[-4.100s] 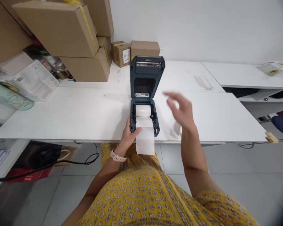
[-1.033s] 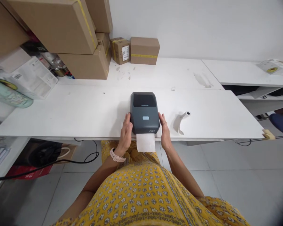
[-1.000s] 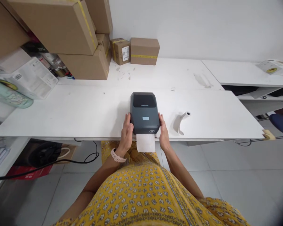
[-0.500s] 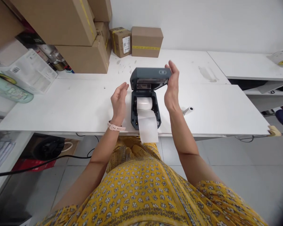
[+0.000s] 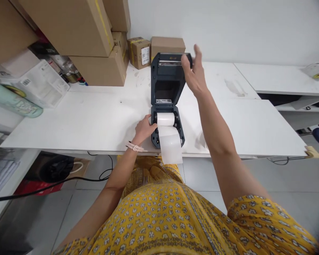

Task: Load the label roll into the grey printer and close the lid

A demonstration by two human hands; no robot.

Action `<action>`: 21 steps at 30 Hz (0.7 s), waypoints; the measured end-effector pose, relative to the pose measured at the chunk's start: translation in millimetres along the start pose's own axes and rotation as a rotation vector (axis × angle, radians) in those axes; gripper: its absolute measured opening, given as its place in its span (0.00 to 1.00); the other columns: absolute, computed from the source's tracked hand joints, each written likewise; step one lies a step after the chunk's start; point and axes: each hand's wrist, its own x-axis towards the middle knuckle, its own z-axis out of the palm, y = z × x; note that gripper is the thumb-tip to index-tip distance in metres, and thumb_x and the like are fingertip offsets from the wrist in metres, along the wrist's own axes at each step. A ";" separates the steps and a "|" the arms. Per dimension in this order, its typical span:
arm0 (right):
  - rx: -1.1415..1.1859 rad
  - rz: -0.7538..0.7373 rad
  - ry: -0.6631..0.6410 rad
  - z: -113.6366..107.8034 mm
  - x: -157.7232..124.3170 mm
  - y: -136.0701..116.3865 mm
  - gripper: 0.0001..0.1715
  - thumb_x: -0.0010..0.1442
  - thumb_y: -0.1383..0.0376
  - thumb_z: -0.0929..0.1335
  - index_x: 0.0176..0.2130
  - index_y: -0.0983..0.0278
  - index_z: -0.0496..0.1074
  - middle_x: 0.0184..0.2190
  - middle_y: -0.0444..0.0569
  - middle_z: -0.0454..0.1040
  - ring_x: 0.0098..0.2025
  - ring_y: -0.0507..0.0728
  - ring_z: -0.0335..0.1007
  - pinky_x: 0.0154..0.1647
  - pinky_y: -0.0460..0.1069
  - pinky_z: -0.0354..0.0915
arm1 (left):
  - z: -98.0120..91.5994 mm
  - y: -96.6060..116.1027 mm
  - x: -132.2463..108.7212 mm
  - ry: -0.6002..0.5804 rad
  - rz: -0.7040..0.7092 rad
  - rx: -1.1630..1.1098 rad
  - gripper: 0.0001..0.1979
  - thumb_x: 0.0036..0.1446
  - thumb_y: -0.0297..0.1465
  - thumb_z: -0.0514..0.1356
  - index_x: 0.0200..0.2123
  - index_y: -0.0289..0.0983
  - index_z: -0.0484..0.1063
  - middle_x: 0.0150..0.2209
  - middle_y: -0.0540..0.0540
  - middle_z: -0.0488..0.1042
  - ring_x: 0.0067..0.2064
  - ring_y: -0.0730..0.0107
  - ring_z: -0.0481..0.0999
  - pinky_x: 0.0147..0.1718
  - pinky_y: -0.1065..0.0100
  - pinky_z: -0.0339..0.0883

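A dark label printer stands near the table's front edge, its lid swung up and back. Inside lies a white label roll, and its strip of labels hangs over the printer's front and past the table edge. My left hand is on the printer's left wall, thumb over the rim beside the roll. At the lid's upper right corner is my right hand, thumb on the lid's inner face and fingers stretched beyond its edge, slightly blurred.
Cardboard boxes are stacked at the back left, with a small taped box and a wider box behind the printer. A mint-green bottle lies at far left. Another label roll sits at far right. A black cable hangs below.
The printer's lid has swung from partly lowered to upright, my right hand rising with it. My left hand has moved from beside the printer onto its left wall.
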 end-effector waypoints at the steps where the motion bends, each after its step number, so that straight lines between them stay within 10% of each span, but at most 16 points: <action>1: -0.010 -0.034 0.038 -8.2 -13.4 -8.8 0.42 0.67 0.37 0.58 0.69 0.55 0.52 0.66 0.56 0.63 0.69 0.68 0.60 0.66 0.66 0.60 | -0.4 1.5 1.1 -0.022 -0.005 0.025 0.29 0.51 0.33 0.62 0.59 0.39 0.72 0.25 0.48 0.76 0.37 0.49 0.78 0.43 0.54 0.70; 4: -0.008 -0.071 0.013 -24.8 -60.1 -28.9 0.34 0.68 0.40 0.58 0.61 0.57 0.65 0.55 0.55 0.73 0.60 0.65 0.70 0.61 0.63 0.66 | 0.2 4.7 4.2 -0.048 -0.014 0.102 0.30 0.53 0.34 0.60 0.60 0.38 0.70 0.29 0.44 0.79 0.41 0.44 0.80 0.44 0.52 0.70; 8: -0.061 -0.064 -0.545 -12.6 -98.1 -34.2 0.25 0.59 0.44 0.70 0.45 0.60 0.75 0.43 0.52 0.80 0.46 0.64 0.77 0.50 0.59 0.71 | 1.4 8.6 7.1 -0.046 -0.030 0.185 0.29 0.52 0.33 0.61 0.59 0.37 0.70 0.38 0.37 0.81 0.48 0.37 0.79 0.46 0.48 0.70; 16: -0.400 0.086 -1.138 51.4 -74.9 -22.7 0.48 0.37 0.57 0.81 0.57 0.61 0.70 0.48 0.58 0.80 0.51 0.77 0.76 0.52 0.65 0.69 | -4.6 18.5 4.6 -0.141 -0.031 0.357 0.29 0.57 0.32 0.56 0.62 0.37 0.65 0.45 0.37 0.82 0.51 0.44 0.80 0.45 0.55 0.72; 21: -0.200 -0.072 -1.228 27.0 -68.2 -22.0 0.51 0.45 0.56 0.78 0.64 0.61 0.62 0.61 0.57 0.72 0.59 0.69 0.71 0.58 0.60 0.69 | -7.9 24.4 2.3 -0.176 -0.019 0.472 0.27 0.59 0.31 0.53 0.62 0.37 0.64 0.50 0.36 0.80 0.54 0.45 0.78 0.47 0.55 0.71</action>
